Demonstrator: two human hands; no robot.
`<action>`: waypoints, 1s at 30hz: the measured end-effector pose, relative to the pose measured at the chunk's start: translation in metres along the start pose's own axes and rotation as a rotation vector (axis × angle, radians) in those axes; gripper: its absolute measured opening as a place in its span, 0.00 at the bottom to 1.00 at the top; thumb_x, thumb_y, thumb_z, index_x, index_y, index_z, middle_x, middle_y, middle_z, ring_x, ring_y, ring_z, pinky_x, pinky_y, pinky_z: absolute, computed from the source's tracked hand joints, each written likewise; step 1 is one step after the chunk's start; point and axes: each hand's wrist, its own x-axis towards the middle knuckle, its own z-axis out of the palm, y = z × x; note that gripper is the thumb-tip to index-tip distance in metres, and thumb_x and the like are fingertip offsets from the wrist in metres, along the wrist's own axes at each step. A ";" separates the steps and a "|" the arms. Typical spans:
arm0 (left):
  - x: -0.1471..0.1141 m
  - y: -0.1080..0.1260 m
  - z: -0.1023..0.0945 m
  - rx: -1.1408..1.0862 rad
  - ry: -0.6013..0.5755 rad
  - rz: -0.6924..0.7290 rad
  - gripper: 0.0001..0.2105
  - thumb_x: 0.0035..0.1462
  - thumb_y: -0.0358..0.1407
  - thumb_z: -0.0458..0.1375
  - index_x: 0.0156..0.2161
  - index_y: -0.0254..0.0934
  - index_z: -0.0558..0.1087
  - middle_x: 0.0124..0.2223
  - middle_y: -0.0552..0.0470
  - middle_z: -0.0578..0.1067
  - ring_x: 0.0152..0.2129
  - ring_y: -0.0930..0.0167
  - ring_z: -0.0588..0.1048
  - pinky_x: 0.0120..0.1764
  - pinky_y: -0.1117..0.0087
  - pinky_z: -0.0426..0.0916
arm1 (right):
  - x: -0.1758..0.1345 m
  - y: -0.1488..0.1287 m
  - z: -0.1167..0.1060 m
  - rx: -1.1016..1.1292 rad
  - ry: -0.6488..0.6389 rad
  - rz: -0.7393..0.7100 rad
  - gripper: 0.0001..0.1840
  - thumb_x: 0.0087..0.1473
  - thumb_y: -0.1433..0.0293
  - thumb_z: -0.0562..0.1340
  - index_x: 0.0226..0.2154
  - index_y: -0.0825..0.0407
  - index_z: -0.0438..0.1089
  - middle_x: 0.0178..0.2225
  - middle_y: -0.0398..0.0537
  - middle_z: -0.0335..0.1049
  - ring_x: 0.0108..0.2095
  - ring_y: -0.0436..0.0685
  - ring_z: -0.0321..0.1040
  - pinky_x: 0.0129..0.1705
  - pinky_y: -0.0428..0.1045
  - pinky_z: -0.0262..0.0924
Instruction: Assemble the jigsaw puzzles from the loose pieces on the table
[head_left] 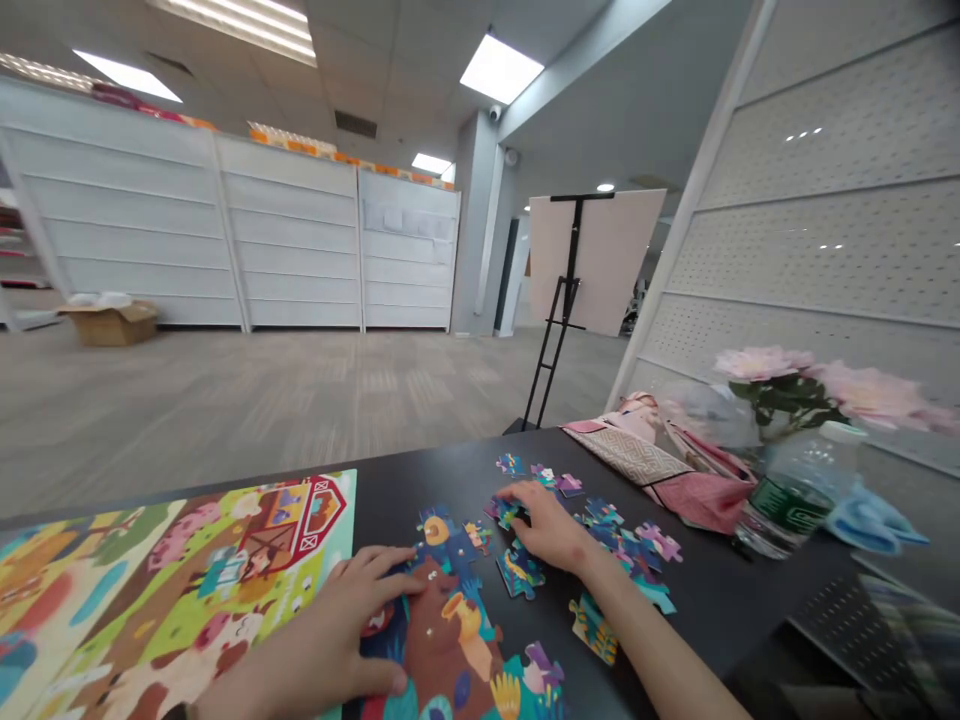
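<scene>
A partly joined jigsaw puzzle (pixel 450 650), with a brown bear and an orange jug, lies on the dark table in front of me. My left hand (pixel 360 625) rests along its left side, thumb and fingers spread and pressing lightly on the edge. To the right of it, my right hand (pixel 547 530) reaches down among loose pieces. Its bent thumb and index finger are around a small dark puzzle piece (pixel 501 512). Just below that hand sits a teal and yellow puzzle piece (pixel 519 572). More loose pieces (pixel 630 550) are scattered beyond my right wrist.
A colourful farm picture sheet (pixel 247 560) covers the table's left side. On the right are a pink pouch (pixel 697 480), a water bottle (pixel 791 495), a blue cloth (pixel 877 518) and pink flowers (pixel 825 385). Past the table stand an easel (pixel 559 310) and white shelving (pixel 292 230).
</scene>
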 end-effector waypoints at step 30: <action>0.015 -0.032 0.002 0.130 0.125 0.183 0.36 0.39 0.56 0.70 0.56 0.53 0.73 0.62 0.49 0.70 0.57 0.48 0.68 0.55 0.53 0.66 | 0.003 0.026 -0.024 0.105 0.347 0.202 0.19 0.45 0.77 0.53 0.38 0.49 0.73 0.29 0.43 0.75 0.33 0.57 0.72 0.39 0.49 0.62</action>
